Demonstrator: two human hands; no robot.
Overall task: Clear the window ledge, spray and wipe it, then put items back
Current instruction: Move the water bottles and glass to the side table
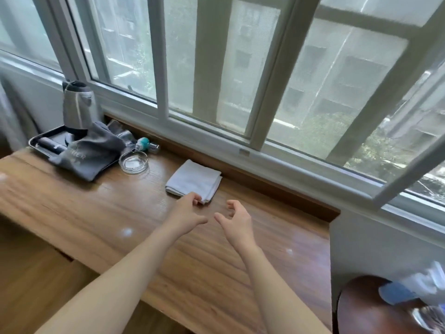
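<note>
Head view: both bare arms are reaching forward over the long wooden window ledge surface [101,203]. The left hand [185,209] is hovering at the near corner of the folded white cloth [193,180], fingers loosely curled, tips right at the cloth edge; cannot tell if they are touching or pinching it. The right hand [234,219] is hanging just beside it, fingers spread and bent, holding nothing.

The cloth is lying flat on the ledge near the window frame [207,121]. Further left, a round clear glass ashtray [133,162] is sitting on the wood, next to a small teal-capped bottle [145,143] lying by the wall. A dark metal tray [42,141] is carrying a steel electric kettle [78,106] and a rumpled grey fabric bag [89,155]. Bottom right, a blurred blue-and-white item [407,289] is resting on a dark round wooden stool [361,307].
</note>
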